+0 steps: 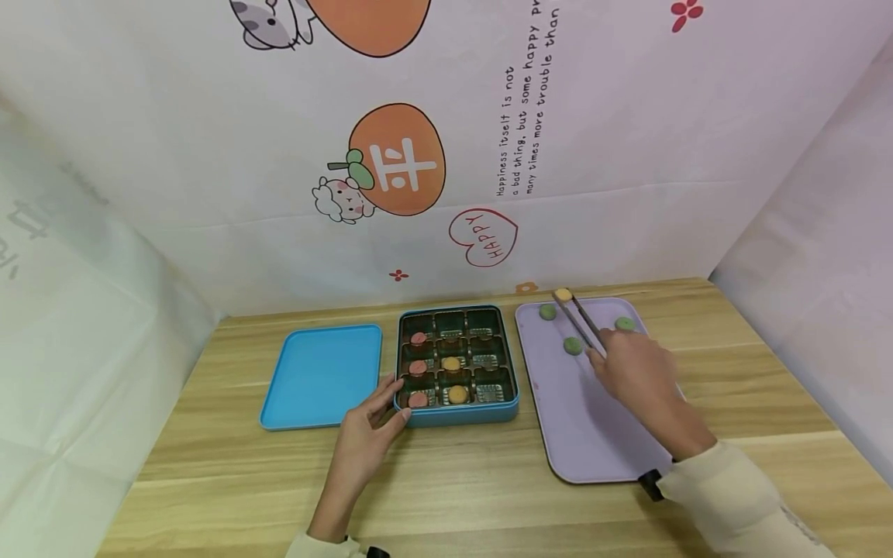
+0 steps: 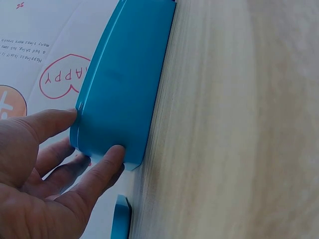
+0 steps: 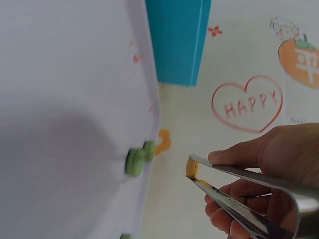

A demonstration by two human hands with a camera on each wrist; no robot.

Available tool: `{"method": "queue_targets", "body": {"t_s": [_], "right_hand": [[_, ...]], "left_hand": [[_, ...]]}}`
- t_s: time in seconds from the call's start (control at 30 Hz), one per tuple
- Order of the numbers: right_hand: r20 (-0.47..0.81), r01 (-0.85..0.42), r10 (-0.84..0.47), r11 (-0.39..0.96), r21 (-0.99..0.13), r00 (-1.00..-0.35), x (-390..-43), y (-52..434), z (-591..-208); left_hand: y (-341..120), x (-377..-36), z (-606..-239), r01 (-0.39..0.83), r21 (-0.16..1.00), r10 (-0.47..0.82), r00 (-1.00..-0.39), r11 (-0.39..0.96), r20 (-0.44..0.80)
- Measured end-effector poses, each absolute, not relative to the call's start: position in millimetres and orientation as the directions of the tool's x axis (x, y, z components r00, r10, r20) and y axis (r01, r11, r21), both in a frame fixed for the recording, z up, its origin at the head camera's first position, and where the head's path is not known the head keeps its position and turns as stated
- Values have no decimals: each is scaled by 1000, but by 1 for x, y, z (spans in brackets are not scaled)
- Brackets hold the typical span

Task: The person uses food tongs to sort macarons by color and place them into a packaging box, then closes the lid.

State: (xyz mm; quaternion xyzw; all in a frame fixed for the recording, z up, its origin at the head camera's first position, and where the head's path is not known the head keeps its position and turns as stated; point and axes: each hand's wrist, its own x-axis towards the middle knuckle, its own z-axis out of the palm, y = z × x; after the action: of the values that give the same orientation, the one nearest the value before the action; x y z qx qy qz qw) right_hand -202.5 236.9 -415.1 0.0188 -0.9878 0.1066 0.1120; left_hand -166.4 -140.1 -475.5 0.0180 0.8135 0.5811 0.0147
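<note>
On the wooden surface (image 1: 460,484), a blue lid (image 1: 321,376) lies left of the left hand (image 1: 366,434), whose grip holds the blue box (image 1: 460,417) by its near-left corner. In the box's compartments sit three pink sweets (image 1: 418,367) in the left column and yellow sweets (image 1: 457,394) in the middle. Rightward, a lilac tray (image 1: 593,434) bears green sweets (image 1: 573,346), while the right hand (image 1: 638,372) clasps tongs (image 3: 249,175) pinching a yellow piece (image 3: 192,168) near the tray's far edge.
</note>
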Motion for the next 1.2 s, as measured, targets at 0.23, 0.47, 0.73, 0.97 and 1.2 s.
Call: {"method": "queue_targets", "body": {"t_s": [0.23, 0.47, 0.73, 0.97, 1.2], "right_hand": [[280, -132, -77, 974, -182, -957, -197, 208, -411], [287, -214, -160, 963, -164, -944, -188, 181, -405], [277, -355, -298, 916, -187, -913, -187, 159, -403], [236, -391, -344, 901, -190, -909, -195, 143, -401], [221, -391, -349, 900, -191, -911, -202, 132, -405]], "left_hand": [[-140, -166, -475, 16, 946, 49, -999, 322, 0], [-141, -165, -476, 25, 946, 53, -999, 324, 8], [-141, -168, -478, 10, 943, 42, -999, 333, -4], [-142, -169, -479, 16, 938, 37, -999, 346, 3], [-142, -167, -479, 26, 944, 52, -999, 330, 9]]}}
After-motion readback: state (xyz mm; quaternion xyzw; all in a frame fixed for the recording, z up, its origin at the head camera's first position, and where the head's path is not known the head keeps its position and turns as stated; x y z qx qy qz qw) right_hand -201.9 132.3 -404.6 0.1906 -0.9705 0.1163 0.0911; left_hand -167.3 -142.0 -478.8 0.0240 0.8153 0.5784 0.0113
